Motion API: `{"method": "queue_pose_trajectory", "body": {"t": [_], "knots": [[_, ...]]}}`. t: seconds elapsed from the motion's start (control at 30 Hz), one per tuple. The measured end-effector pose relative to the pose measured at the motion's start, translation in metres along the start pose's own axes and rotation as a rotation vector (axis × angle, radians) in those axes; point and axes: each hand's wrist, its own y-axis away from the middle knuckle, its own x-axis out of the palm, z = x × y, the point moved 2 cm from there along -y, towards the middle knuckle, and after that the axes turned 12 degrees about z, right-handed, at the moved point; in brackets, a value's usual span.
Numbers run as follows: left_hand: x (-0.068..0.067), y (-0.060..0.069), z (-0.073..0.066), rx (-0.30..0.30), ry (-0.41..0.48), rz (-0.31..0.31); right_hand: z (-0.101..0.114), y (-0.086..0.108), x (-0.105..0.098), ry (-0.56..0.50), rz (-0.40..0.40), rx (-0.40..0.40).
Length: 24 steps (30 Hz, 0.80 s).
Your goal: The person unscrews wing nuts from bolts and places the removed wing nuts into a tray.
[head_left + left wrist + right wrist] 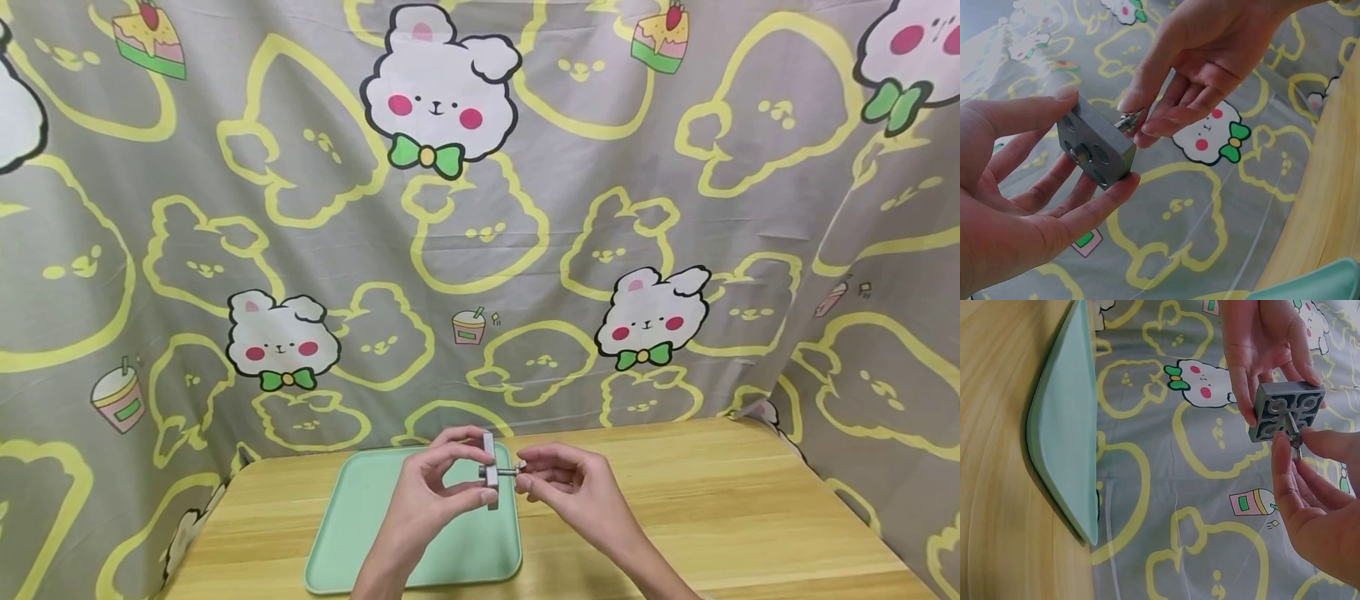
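My left hand [423, 493] holds a grey square block [491, 477] by its edges, between thumb and fingertips. Four round holes near the corners of the block [1105, 142] show in the left wrist view, with a bolt head [1080, 154] at its centre. The ribbed, hollow face of the block [1274, 406] appears in the right wrist view, and the bolt's shank [1291, 420] sticks out of its middle. At the shank's free end, my right hand [581, 492] pinches a small shiny metal piece [1297, 441], which resembles a wing nut and is partly hidden by the fingertips.
Below the hands, a pale green tray [352, 525] lies on the wooden table [675, 508]. Behind and at the sides hangs a grey curtain [540, 350] printed with yellow outlines and white cartoon animals.
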Motion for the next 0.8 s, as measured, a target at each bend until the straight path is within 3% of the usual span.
{"method": "queue_pose_trajectory", "body": {"t": [0.27, 0.47, 0.8], "knots": [[0.0008, 0.0002, -0.0006, 0.0, -0.001, 0.002, 0.0001, -0.0002, 0.0005, 0.0, -0.013, -0.012], [0.0007, 0.0003, -0.0007, -0.001, 0.002, 0.001, 0.0013, 0.0014, 0.0025, 0.071, -0.036, -0.056], [-0.0001, 0.0002, -0.0002, 0.02, -0.004, 0.006, 0.0046, 0.0023, 0.0072, 0.219, -0.044, -0.292]]}}
